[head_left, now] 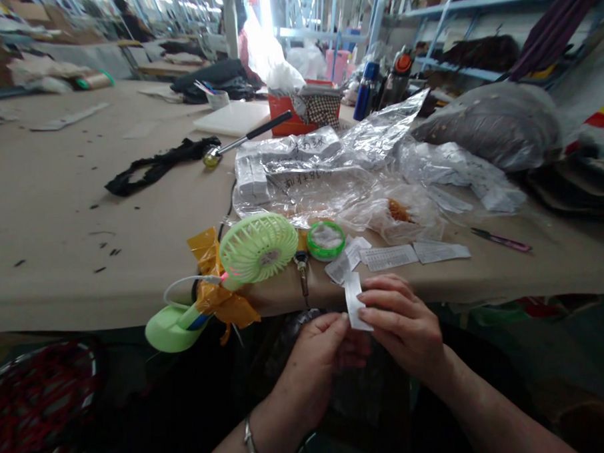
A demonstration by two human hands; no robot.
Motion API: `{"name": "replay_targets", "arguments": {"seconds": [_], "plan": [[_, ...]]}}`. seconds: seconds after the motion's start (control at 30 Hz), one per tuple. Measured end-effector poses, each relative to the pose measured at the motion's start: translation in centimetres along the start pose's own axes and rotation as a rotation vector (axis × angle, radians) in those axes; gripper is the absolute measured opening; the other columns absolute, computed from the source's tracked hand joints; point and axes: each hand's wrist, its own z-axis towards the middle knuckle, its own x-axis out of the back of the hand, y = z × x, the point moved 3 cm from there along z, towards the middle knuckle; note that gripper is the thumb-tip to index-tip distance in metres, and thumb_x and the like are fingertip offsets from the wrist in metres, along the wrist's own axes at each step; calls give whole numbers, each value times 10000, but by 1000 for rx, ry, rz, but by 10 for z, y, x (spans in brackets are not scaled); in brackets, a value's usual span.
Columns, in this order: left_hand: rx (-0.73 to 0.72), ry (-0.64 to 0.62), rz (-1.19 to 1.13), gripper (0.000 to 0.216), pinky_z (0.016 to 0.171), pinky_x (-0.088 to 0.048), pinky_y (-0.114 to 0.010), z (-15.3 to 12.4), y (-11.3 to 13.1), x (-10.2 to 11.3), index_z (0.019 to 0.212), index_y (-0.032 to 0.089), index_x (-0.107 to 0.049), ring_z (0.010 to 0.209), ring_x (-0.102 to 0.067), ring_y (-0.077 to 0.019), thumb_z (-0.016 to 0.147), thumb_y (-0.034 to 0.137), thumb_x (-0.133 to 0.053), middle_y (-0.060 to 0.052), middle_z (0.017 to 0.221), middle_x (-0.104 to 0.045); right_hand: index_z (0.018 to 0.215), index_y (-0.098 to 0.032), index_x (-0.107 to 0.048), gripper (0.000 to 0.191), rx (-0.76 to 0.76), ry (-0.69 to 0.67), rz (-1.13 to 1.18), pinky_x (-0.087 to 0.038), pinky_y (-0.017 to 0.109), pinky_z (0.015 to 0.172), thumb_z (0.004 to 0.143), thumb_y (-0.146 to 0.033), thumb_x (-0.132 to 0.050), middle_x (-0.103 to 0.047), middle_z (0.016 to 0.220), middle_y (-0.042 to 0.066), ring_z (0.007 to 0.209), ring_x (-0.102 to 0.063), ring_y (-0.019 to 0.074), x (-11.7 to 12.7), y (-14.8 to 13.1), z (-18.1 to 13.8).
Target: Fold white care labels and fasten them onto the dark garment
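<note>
A small white label (354, 296), long and narrow, stands upright just off the table's front edge. The fingers of my right hand (409, 330) are closed on its right side. My left hand (318, 356) is closed in a pinch at its lower left edge; the fingers behind the thumb are partly hidden. Close beyond my hands lie printed paper labels (391, 256) on the table, with more overlapping ones (344, 261) beside a round green tub (326, 241) of white fluffy material. A soldering iron (303, 273) rests with its tip over the table edge.
Left of my hands, a green fan (259, 248) is taped to the table edge. Clear plastic bags (305, 186) with paper stacks lie behind the tub. Pink-handled snips (503, 240) lie right. Farther back are a black cloth strip (159, 167), a red box (281, 114) and bottles (367, 90).
</note>
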Motion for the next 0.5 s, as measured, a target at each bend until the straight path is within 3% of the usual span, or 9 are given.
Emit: {"name": "replay_targets", "arguments": {"seconds": [0.1, 0.17, 0.33, 0.5], "plan": [[29, -42, -276, 264, 565, -452, -207, 4, -1, -11, 897, 110, -676, 616, -573, -98, 778, 345, -661, -44, 763, -650, 922, -244, -675, 147, 56, -81, -24, -452, 442, 953, 853, -163, -573, -726, 943, 26, 1066, -606, 208, 1, -16, -13], [26, -22, -336, 240, 525, -424, -173, 8, 0, -17, 850, 99, -672, 587, -562, -82, 758, 320, -692, -39, 725, -644, 914, -233, -675, 145, 77, -124, -36, -442, 413, 967, 872, -161, -556, -731, 928, 17, 1055, -610, 188, 0, -22, -20], [49, 16, -214, 151, 514, -447, -174, 11, 1, -24, 812, 108, -657, 541, -565, -75, 733, 225, -710, -23, 678, -647, 1049, -211, -647, 219, 31, -112, -83, -483, 408, 928, 878, -148, -525, -711, 976, 53, 1070, -589, 213, 11, -5, -17], [97, 85, -56, 236, 515, -484, -215, 11, -4, -22, 945, 129, -648, 556, -620, -123, 796, 312, -649, -32, 658, -658, 1191, -141, -592, 356, -225, -198, -492, -458, 485, 952, 869, -289, -555, -638, 1136, 142, 1124, -532, 302, 22, 34, -3]]}}
